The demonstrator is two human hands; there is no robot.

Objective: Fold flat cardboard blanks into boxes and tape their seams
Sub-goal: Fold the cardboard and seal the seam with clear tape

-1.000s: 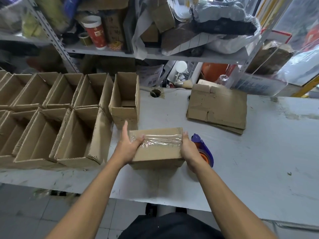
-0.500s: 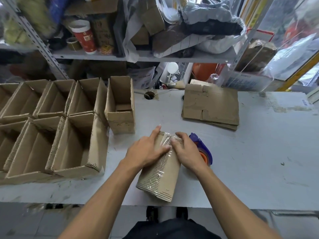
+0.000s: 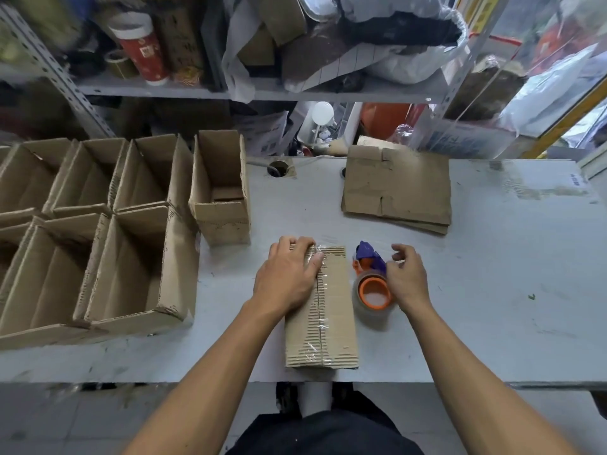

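A small cardboard box [image 3: 331, 310] lies on the white table [image 3: 492, 290] near its front edge, its long side pointing away from me, with clear tape along its middle seam. My left hand [image 3: 287, 274] rests on the box's far left part, fingers curled over the far edge. A tape dispenser [image 3: 371, 284] with an orange core and purple handle stands just right of the box. My right hand [image 3: 405, 277] hovers at the dispenser's right side, fingers loosely curled, holding nothing.
Several open folded boxes [image 3: 131, 257] stand in rows on the left, one more upright box [image 3: 221, 188] behind the taped box. A stack of flat blanks [image 3: 397, 188] lies at the back middle. A cluttered metal shelf [image 3: 295, 90] rises behind the table.
The box has been turned from crosswise to lengthwise and set flat on the table. My right hand has left the box and moved right beside the tape dispenser.
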